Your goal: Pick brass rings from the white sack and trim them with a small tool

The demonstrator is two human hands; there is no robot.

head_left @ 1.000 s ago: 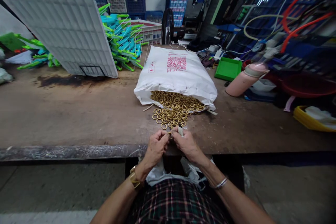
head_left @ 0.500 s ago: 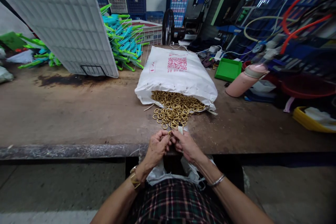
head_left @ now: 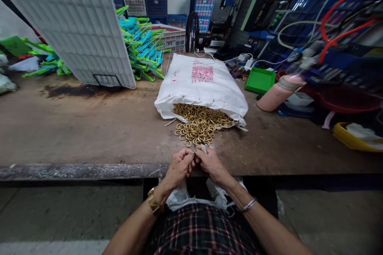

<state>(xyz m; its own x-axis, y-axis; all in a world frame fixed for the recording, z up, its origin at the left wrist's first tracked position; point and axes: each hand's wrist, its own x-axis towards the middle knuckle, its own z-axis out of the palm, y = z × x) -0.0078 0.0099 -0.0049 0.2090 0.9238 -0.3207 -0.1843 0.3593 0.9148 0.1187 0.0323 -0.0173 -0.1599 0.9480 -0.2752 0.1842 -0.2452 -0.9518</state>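
Note:
A white sack [head_left: 206,81] with red print lies on the brown table, its mouth facing me. Brass-coloured rings [head_left: 197,125] spill from it onto the tabletop. Just in front of the rings, at the table's near edge, my two hands meet. My left hand [head_left: 181,163] is pinched on a ring, of which only a small bit shows between the fingertips. A small pale-handled tool [head_left: 204,149] with a dark tip is held in my right hand [head_left: 213,164], whose fingertips touch those of the left.
The brown table [head_left: 74,127] has a dark stain at left, under a white ribbed panel [head_left: 98,28]. Green and blue plastic parts [head_left: 143,48] are piled behind it. At right are a green tray [head_left: 260,80], a pink bottle [head_left: 277,93] and a yellow tray [head_left: 353,139].
The pale-handled tool in my right hand has tilted to the left and lower. Less of the ring shows between my fingertips. Both hands stay in nearly the same place.

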